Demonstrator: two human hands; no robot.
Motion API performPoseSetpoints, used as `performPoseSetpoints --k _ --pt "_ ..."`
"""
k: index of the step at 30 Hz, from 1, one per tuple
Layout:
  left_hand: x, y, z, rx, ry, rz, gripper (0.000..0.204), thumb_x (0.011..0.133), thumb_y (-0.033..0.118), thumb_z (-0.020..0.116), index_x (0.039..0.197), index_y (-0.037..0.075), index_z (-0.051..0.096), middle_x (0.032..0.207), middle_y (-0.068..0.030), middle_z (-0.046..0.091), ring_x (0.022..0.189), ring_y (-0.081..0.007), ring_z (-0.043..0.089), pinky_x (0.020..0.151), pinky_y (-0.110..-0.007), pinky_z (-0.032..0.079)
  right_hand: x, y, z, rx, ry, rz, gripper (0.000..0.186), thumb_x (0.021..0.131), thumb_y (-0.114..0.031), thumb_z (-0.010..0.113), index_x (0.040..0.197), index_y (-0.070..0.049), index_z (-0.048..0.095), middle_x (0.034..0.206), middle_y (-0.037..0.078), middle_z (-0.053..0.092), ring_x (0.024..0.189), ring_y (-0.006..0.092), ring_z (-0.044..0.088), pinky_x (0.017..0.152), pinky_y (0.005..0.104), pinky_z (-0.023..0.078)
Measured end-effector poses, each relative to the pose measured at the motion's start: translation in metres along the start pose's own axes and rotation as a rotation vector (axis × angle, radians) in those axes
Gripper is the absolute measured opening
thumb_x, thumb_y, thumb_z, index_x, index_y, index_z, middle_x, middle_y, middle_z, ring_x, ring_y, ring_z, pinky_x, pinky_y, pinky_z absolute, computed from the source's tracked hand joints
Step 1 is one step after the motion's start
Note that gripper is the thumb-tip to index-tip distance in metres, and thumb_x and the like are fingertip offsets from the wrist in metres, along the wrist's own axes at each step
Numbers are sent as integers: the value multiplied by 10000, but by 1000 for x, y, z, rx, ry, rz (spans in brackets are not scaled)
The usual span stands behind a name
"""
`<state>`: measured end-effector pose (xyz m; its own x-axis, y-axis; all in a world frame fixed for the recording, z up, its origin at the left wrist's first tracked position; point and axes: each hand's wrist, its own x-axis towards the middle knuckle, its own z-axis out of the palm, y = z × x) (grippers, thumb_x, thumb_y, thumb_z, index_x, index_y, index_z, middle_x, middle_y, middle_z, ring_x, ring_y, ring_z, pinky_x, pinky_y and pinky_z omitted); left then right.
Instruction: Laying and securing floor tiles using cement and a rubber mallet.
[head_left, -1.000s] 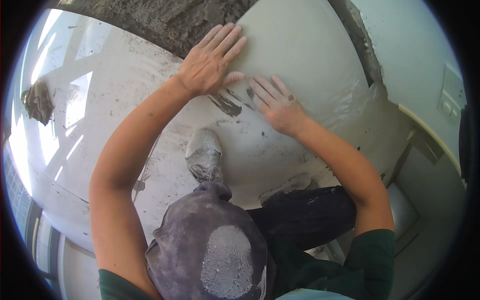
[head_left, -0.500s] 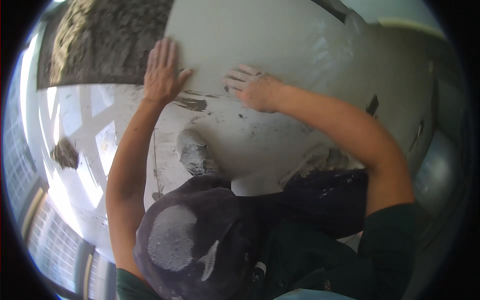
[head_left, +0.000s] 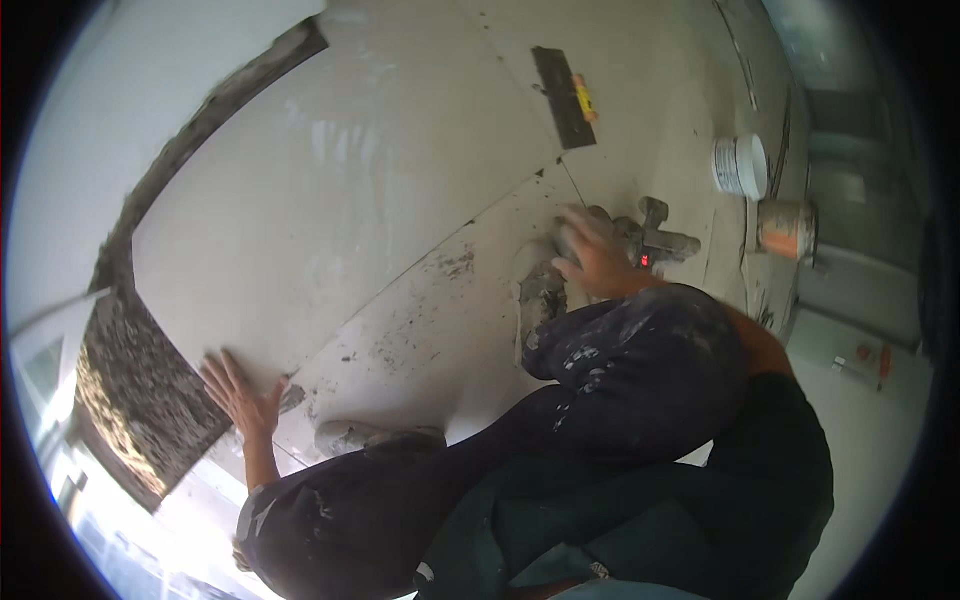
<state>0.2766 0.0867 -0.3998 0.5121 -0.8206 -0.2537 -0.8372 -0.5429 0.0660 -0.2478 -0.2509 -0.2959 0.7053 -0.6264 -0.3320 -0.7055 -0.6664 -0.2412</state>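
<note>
My left hand (head_left: 243, 400) lies flat with spread fingers on the edge of a large pale floor tile (head_left: 300, 200), beside a strip of rough grey mortar (head_left: 150, 390). My right hand (head_left: 597, 258), slightly blurred, has its fingers stretched and thumb apart, with nothing seen in it. Right beside it stands a mortar-smeared power tool (head_left: 670, 243) with a small red display; part of this tool is hidden behind the hand. Whether the hand touches the tool, I cannot tell.
A flat trowel (head_left: 565, 97) with a yellow handle lies on the tiles farther off. A white bucket (head_left: 740, 167) and a dirty orange-brown bucket (head_left: 787, 230) stand at the right. My mortar-caked shoes (head_left: 540, 300) are on the smeared tiles.
The view has swung to the right, bringing the trowel, buckets and power tool into sight. My right hand has left the tile for the power tool's side; my left hand stays on the tile edge.
</note>
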Motion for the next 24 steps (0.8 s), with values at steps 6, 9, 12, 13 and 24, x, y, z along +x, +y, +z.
performPoseSetpoints --k 6,9,12,13,24 --pt "40 44 -59 155 -160 11 1440 501 551 887 1580 107 43 1639 -180 -19 1498 -418 -64 1184 -619 50 -96 15 57 131 596 450 564 803 -304 743 1201 47 550 1397 241 481 1325 387 434 1069 473 368" --pt "90 94 -66 196 -406 140 1491 461 514 921 1579 122 17 1645 -143 -51 1496 -412 -84 1182 -635 54 -139 26 104 246 445 741 547 815 -313 732 1198 35 554 1320 255 533 1249 384 505 1007 464 414" --pt "150 137 -85 205 -397 200 1479 461 463 938 1582 150 25 1648 -127 -54 1498 -415 -58 1168 -659 95 -112 48 153 408 283 983 531 827 -322 722 1195 23 559 1242 269 584 1173 380 576 945 454 459" --pt "169 145 -90 192 -402 240 1477 459 440 945 1583 166 27 1649 -119 -54 1496 -424 -45 1152 -679 125 -109 37 156 436 288 971 531 827 -322 722 1195 23 559 1242 269 584 1173 380 576 945 454 459" --pt "285 240 -106 268 -419 225 1524 440 458 952 1579 187 -24 1647 -116 -74 1439 -565 43 1035 -726 328 204 24 -46 1556 207 191 242 1045 -293 474 989 -57 488 671 -46 436 498 36 410 416 222 350"
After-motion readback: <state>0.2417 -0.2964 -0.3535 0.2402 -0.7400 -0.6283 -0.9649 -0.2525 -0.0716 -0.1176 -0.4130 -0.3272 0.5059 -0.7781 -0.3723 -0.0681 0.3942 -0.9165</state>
